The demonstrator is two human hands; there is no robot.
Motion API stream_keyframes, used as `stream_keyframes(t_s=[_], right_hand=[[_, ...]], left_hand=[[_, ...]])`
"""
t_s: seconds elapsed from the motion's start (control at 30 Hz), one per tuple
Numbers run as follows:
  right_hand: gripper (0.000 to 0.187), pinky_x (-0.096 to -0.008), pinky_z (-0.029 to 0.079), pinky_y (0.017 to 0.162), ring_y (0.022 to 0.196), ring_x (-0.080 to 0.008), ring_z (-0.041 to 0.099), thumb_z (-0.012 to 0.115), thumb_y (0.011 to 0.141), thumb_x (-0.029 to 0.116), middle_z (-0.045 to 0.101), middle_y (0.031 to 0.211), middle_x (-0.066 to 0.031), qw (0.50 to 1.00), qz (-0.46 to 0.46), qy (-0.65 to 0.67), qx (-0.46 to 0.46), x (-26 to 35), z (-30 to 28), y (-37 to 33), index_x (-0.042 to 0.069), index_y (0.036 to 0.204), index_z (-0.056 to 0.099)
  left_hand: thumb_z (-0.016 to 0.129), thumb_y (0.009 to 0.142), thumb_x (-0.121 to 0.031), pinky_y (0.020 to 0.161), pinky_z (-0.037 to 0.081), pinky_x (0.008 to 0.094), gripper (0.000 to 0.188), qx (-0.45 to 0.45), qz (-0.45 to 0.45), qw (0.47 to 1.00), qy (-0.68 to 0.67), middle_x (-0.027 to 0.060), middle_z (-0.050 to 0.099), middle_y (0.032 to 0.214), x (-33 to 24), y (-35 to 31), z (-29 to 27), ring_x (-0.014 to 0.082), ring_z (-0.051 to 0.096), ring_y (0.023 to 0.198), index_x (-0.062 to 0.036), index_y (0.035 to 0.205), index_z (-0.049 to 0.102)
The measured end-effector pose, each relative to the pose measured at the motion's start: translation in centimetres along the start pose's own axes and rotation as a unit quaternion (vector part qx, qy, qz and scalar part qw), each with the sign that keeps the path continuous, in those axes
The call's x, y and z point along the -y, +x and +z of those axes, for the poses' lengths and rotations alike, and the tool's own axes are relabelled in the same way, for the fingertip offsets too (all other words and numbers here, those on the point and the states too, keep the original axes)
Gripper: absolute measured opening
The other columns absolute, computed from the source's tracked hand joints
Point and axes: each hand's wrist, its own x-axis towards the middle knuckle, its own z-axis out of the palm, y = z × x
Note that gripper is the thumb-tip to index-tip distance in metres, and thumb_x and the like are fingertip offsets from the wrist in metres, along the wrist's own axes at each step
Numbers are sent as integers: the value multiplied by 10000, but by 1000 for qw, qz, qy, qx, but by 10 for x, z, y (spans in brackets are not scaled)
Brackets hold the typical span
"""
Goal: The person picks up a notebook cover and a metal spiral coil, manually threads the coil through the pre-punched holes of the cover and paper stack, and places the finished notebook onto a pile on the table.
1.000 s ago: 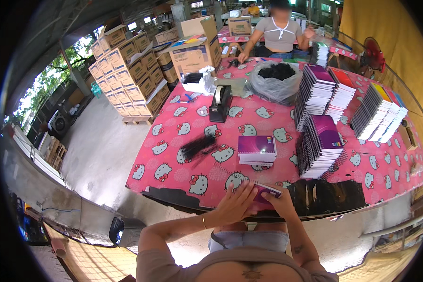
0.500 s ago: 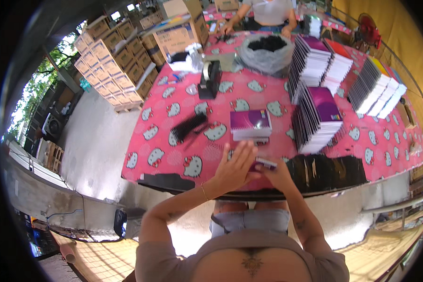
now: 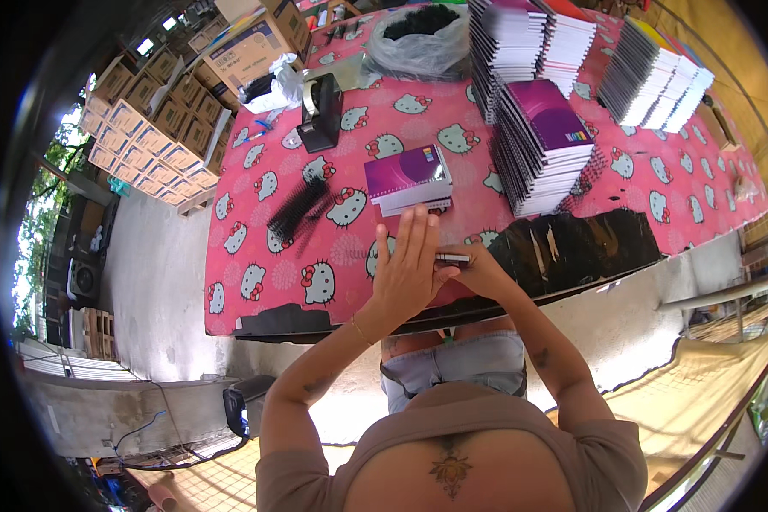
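The person's left hand is held nearly flat, back upward, the three middle fingers straight and close together, the little finger set a little apart. Its thumb reaches across to the near left end of a small notebook; whether the palm presses on anything is hidden. The right hand is closed round the right end of that notebook, fingers bent, holding it edge-on just above the near side of the worktop, so a pale strip of page edges and a dark cover show.

Just beyond the left fingertips lies a short pile of purple notebooks, its layers slightly askew. A taller stack with a purple cover on top stands to the right, spiral edges facing left. Left of the short pile lies a heap of black binding coils, with a black tape dispenser behind it.
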Motion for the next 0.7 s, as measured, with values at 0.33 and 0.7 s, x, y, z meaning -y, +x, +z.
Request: stream_keyframes(t_s=[0.33,0.7], right_hand=[[357,-316,525,848,918,-126,658,648,836,-15,739,1014,-107,999,48,3,-10,-8,-3,-1,-9,1193,664],[345,-319,527,776,862,-137,640,712,833,23,708,1005,-111,987,-77,-117,-73,9,-10,-6,15,1175,666]], left_hand=[[466,963,-565,1150,105,644,791,2,40,997,-63,254,335,1546,-17,-7,10,369,273,1474,35,1471,377],[666,919,-216,1172,193,567,225,-116,2,970,-213,55,671,1037,-4,19,-8,225,646,952,-89,1104,643]])
